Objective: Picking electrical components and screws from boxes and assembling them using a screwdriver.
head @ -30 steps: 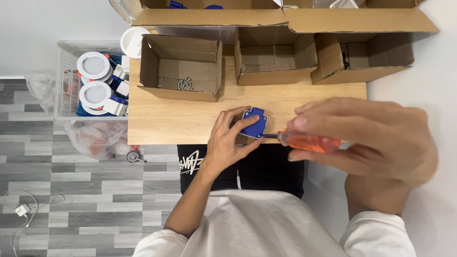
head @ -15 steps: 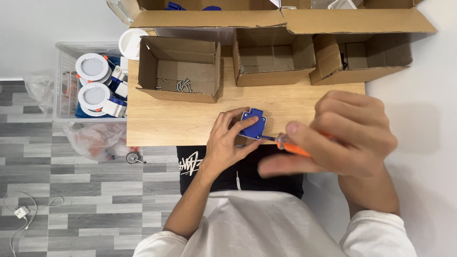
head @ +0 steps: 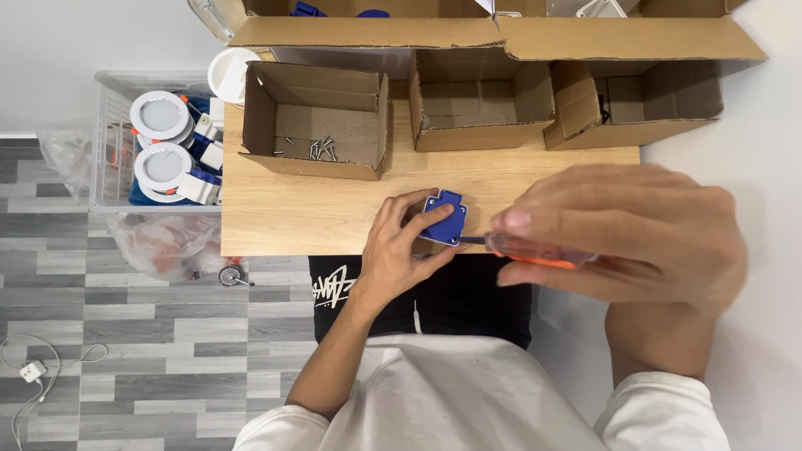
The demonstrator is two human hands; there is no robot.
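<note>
**Driver could slip off the blue part at the table's front edge**

The table (head: 301, 217) carries three open boxes along its back edge; the left box (head: 316, 119) holds loose screws (head: 322, 149). The right hand (head: 635, 234) is wrapped around a screwdriver (head: 535, 250). The left hand (head: 401, 250) pinches the blue part (head: 443, 217) at the front edge. A slipping tip might jab the fingers (head: 430, 250); a loosened screw could drop off the edge.

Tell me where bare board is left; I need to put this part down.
Bare wood lies on the wooden board, between the cardboard box of screws and the left hand. The right hand crowds the other end.
</note>
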